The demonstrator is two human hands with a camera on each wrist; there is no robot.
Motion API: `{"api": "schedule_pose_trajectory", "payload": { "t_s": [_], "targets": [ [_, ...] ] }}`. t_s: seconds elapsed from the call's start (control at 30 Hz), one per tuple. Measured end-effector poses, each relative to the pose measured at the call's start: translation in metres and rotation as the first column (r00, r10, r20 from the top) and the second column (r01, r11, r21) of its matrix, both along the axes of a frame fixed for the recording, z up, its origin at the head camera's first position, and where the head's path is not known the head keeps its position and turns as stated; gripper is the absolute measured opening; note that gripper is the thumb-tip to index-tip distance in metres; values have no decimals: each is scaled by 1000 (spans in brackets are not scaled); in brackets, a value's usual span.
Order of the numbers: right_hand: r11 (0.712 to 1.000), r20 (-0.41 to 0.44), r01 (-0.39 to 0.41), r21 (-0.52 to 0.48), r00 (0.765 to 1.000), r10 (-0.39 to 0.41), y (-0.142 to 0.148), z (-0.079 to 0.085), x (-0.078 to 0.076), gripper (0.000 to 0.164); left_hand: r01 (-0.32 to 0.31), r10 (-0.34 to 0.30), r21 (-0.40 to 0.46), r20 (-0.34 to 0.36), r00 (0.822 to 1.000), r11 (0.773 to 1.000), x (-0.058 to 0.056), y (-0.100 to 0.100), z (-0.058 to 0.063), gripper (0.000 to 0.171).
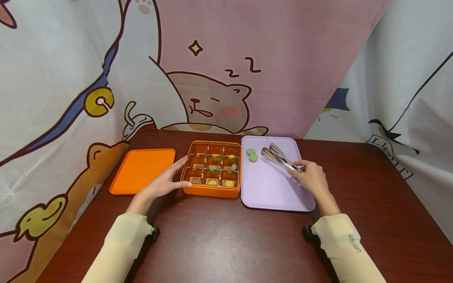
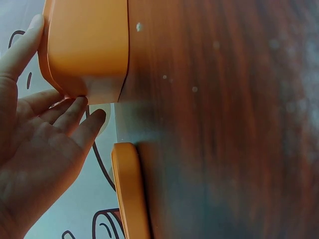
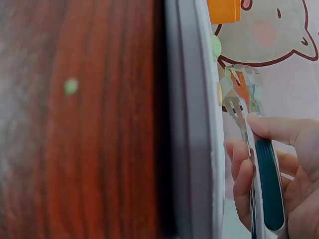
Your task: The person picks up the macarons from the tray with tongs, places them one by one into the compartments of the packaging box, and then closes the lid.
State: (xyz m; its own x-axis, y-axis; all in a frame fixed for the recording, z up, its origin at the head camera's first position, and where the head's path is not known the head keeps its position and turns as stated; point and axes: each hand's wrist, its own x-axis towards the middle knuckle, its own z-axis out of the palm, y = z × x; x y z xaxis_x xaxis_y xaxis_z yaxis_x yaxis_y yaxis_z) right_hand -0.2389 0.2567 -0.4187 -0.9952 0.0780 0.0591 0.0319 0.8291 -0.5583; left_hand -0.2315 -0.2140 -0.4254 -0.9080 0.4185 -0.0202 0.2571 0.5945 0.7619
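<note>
An orange box (image 1: 212, 191) with a clear divided insert stands mid-table. Yellow round pieces (image 1: 229, 183) and green round pieces (image 1: 212, 168) lie in its middle and right columns; one green piece (image 1: 233, 167) leans on edge. My left hand (image 1: 164, 182) rests against the box's left side, fingers extended, thumb at its near left corner. In my right hand (image 1: 312, 177) I hold metal tongs (image 3: 269, 184) with dark green grips, their tips apart over the lilac tray (image 1: 272, 196). Two green round pieces (image 1: 252, 156) lie touching on the tray, left of the tong tips.
To the left of the box lies a flat orange lid (image 1: 141, 169). The tray stands close along the box's right side. A printed cloth (image 1: 283, 78) hangs behind the dark wooden table (image 1: 219, 243).
</note>
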Motion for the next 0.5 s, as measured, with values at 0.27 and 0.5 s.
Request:
{"api": "schedule_pose_trajectory", "payload": {
  "t_s": [0.27,0.5],
  "targets": [
    [1000,22,13,9,1000,-13,3,-2,1,41,0,0,1,0,1000,1000,0,0,0,91],
    [1000,42,6,26,999,-7,4,-3,2,42,2,-2,-2,4,1000,1000,0,0,1,92]
  ]
}}
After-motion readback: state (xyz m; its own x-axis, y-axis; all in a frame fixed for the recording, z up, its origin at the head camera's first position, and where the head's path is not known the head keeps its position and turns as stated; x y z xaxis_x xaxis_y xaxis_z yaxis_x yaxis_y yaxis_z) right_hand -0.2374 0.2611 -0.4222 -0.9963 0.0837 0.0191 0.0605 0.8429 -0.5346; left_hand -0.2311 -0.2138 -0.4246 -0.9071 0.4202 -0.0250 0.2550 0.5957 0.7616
